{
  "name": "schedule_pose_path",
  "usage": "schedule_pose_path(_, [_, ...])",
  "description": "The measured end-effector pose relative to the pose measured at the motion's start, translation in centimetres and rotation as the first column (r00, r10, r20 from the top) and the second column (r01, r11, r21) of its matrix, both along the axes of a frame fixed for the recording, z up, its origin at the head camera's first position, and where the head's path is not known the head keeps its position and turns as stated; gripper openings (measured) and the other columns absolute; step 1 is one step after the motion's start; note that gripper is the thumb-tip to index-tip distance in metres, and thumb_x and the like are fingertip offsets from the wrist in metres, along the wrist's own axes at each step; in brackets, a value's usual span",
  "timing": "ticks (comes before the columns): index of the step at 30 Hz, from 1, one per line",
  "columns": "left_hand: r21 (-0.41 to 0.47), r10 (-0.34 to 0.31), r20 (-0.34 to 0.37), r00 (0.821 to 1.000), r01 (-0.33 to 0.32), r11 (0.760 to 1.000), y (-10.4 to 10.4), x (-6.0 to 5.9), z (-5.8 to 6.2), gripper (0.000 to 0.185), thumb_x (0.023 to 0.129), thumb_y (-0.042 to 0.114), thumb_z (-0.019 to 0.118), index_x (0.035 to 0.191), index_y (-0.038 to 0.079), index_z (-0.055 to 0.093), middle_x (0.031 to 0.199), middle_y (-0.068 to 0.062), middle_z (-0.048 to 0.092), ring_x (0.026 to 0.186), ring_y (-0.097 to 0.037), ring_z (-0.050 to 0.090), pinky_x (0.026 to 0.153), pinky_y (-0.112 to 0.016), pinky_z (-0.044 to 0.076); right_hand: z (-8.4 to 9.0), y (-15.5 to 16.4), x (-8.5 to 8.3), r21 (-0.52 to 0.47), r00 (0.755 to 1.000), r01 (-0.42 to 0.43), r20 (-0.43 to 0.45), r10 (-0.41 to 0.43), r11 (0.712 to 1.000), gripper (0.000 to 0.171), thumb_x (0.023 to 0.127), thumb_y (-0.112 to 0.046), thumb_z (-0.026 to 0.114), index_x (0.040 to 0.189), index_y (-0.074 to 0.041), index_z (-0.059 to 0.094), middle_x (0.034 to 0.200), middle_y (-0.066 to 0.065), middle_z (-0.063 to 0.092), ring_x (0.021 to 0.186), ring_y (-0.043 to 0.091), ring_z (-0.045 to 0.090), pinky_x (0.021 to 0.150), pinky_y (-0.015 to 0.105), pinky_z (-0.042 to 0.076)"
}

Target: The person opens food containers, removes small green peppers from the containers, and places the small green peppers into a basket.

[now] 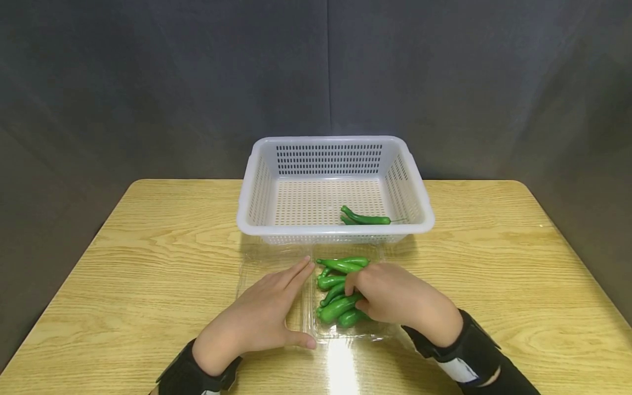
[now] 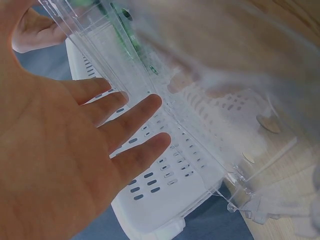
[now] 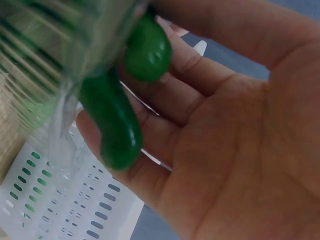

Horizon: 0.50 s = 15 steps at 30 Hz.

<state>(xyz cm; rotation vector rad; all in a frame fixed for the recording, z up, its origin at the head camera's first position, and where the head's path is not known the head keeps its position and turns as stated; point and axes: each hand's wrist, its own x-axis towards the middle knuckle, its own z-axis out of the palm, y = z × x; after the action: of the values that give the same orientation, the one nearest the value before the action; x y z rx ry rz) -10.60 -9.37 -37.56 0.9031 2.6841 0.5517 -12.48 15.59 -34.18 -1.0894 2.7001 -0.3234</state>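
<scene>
On the worktop [image 1: 148, 263] I am seeing a white basket [image 1: 257, 192] sitting at the far side, one green pepper [image 1: 365, 219] lying inside it. Just in front, a clear tray [image 1: 301, 323] is holding a pile of peppers [image 1: 340, 281]. My left hand [image 1: 261, 315] is pressing flat, fingers straight, on the tray's left half. My right hand [image 1: 395, 299] is curling round two peppers in the pile.
</scene>
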Motion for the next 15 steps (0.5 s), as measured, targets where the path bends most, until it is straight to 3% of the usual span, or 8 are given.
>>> schedule_pose_path(7, [-0.002,0.004,0.009,1.000,-0.004,1.000,-0.05,0.01,-0.02,0.122,0.072,0.067,0.075,0.160,0.012,0.011,0.166,-0.005,0.007,0.148,-0.027,0.019,0.119,-0.050,0.019,-0.08,-0.19,-0.04,0.017,0.997,0.005,0.082,-0.007,1.000,0.017,0.077,-0.008,0.084,0.091,-0.009,0.073,0.083,-0.002,0.069,0.070,0.009,0.061,0.066,0.030,0.054])
schedule_pose_path(15, [0.000,0.004,0.017,1.000,-0.004,1.000,-0.01,0.04,0.07,0.122,0.072,0.067,0.075,0.160,0.012,0.010,0.166,-0.006,0.007,0.148,-0.028,0.019,0.119,-0.051,0.019,-0.22,-0.23,-0.06,0.048,0.997,-0.005,0.079,0.001,0.999,0.023,0.071,-0.010,0.088,0.089,-0.011,0.073,0.083,-0.003,0.069,0.073,0.011,0.062,0.070,0.032,0.055])
